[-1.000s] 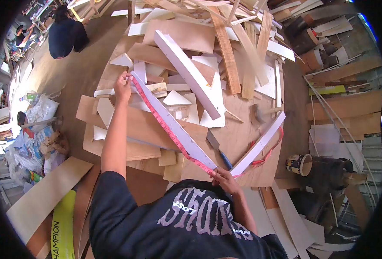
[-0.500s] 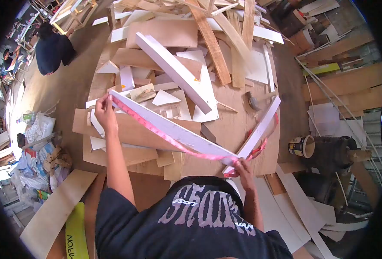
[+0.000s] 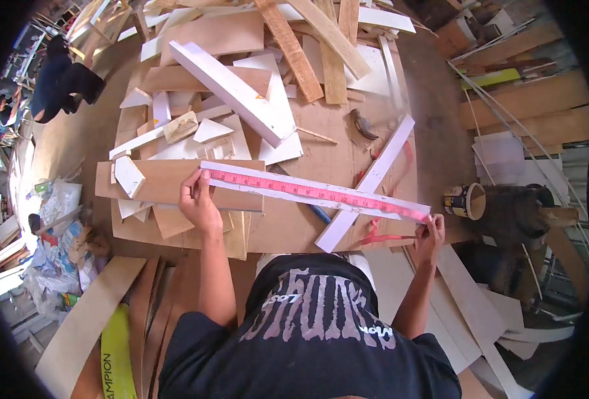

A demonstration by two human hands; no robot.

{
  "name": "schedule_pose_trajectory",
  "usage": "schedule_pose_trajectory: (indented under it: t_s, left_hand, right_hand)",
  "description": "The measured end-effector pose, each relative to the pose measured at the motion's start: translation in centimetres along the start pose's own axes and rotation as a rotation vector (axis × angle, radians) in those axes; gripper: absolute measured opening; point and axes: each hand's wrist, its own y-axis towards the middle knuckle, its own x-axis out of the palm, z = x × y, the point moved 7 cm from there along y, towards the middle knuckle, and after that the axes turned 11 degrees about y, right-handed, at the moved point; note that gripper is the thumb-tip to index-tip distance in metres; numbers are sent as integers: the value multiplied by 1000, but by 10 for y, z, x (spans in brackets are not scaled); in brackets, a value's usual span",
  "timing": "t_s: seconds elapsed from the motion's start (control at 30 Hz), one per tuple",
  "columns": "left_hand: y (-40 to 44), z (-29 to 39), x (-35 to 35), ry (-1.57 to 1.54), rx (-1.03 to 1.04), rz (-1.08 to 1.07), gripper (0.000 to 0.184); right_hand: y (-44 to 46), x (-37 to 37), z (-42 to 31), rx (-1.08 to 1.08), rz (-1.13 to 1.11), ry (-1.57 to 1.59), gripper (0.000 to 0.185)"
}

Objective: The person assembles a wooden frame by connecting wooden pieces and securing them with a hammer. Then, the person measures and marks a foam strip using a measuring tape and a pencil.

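Note:
A pink measuring tape with printed numbers lies flat and straight along a white-edged wood strip. My left hand is closed at the strip's left end, with its thumb pressing the tape against the wood. At the other end, my right hand pinches the tape and the strip together. Under the right half of the strip, a second white wood piece crosses diagonally on the worktable. A loose red length of tape trails beside that piece, near my right hand.
Boards and offcuts pile up across the table, including a long white beam and a brown plank. A dark curved object lies at the right. A bucket stands off the table's right edge. Another person is at the far left.
The strip has swung from a steep slant to nearly level, with its right end raised. The tape, sagging off it before, now lies taut along its face. My right hand has moved right and up.

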Motion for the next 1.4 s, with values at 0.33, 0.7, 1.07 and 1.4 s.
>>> schedule_pose_trajectory:
  t_s: [0.33, 0.7, 1.07, 1.4]
  left_hand:
    - [-125, -20, 107, 85, 54, 138, 29]
    - [-187, -99, 168, -6, 19, 141, 30]
    - [-156, -175, 174, 89, -94, 210, 37]
    - [-145, -205, 142, 316, -29, 353, 34]
  right_hand:
    - [112, -119, -21, 81, -92, -261, 14]
    - [235, -196, 12, 237, -153, -71, 21]
    - [256, -180, 11, 417, -102, -149, 22]
    - [312, -153, 69, 482, -419, -204, 21]
